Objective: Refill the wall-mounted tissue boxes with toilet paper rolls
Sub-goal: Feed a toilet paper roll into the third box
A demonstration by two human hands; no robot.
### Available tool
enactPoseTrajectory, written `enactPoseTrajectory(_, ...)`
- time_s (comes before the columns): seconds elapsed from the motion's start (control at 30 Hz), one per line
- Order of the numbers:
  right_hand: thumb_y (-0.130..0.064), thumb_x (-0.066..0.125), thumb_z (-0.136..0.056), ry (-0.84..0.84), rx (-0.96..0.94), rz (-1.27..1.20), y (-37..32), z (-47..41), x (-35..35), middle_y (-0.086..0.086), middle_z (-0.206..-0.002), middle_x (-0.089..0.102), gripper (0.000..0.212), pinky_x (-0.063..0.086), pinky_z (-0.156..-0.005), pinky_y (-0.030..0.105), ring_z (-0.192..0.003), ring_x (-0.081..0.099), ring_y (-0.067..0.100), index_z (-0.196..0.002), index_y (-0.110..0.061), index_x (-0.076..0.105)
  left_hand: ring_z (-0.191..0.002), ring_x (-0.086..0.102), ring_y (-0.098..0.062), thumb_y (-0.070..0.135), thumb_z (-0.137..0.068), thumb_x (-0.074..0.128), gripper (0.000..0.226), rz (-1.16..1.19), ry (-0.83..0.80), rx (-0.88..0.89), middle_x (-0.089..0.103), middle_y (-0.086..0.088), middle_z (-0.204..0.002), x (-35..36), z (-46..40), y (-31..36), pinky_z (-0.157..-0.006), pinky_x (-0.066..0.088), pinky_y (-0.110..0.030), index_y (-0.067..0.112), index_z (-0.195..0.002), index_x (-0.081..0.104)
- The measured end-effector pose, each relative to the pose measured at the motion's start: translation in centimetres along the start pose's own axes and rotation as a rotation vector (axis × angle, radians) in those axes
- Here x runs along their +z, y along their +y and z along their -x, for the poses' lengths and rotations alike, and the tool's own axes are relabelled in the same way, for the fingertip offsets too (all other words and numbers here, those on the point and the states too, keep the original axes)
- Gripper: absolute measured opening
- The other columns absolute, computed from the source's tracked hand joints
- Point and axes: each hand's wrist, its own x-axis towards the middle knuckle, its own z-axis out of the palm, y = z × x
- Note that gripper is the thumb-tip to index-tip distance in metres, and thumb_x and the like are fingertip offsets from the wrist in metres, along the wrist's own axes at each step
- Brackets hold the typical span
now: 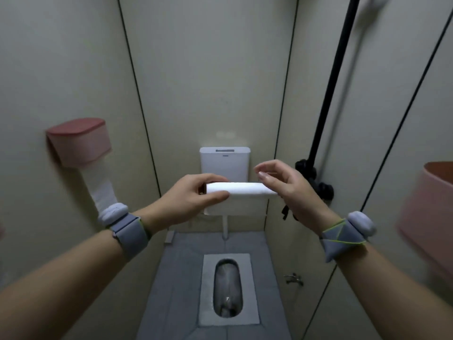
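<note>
roll held level mid-stall, above squat pan. left hand clamped on its left end; right hand fingers loose, apart, touching right end at most. risk: one-sided hold slips, roll drops into pan. box on left wall already trails paper; lid looks closed.

Grey tiled floor of a narrow toilet stall, with a squat toilet pan set into it at the middle. Behind the pan, a white pipe rises from the floor – a small metal tap sits to the pan's right.
</note>
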Motion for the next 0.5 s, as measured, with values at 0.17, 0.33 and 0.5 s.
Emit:
enactPoseTrajectory(0.17, -0.027, 0.072, -0.078, -0.041, -0.018, 0.244, -1.1, -2.4, -2.5, -0.001, -0.104, 0.069, 0.031, 0.047, -0.071, 0.015, -0.083, 0.061, 0.003, -0.108, -0.022, 0.065, -0.08, 0.062, -0.006, 0.035, -0.094, 0.06, 0.022, 0.178, -0.068, 0.035, 0.072, 0.001, -0.093, -0.4, -6.3, -1.0, -0.068, 0.048, -0.023, 0.021, -0.104, 0.073)
enactPoseTrajectory(0.33, -0.033, 0.067, -0.081, 0.116, 0.008, 0.339, -3.3, -3.5, -3.6, -0.008, -0.086, 0.067, 0.024, 0.045, -0.064, 0.016, -0.075, 0.06, 0.004, -0.099, -0.017, 0.069, -0.072, 0.055, -0.018, 0.069, -0.085, 0.055, 0.05, 0.254, -0.162, 0.091, 0.06, 0.0, -0.079, -1.0, -11.4, -0.5, -0.071, 0.048, -0.04, 0.022, -0.092, 0.07)
enactPoseTrajectory(0.5, -0.04, 0.066, -0.081, 0.322, 0.122, 0.333, -6.0, -2.6, -5.6, -0.004, -0.079, 0.066, 0.026, 0.045, -0.069, 0.033, -0.073, 0.06, 0.012, -0.09, -0.015, 0.07, -0.093, 0.069, -0.015, 0.048, -0.082, 0.074, 0.038, 0.317, -0.292, 0.306, 0.066, 0.003, -0.106, -0.9, -15.4, 1.7, -0.082, 0.059, -0.039, 0.033, -0.113, 0.06)
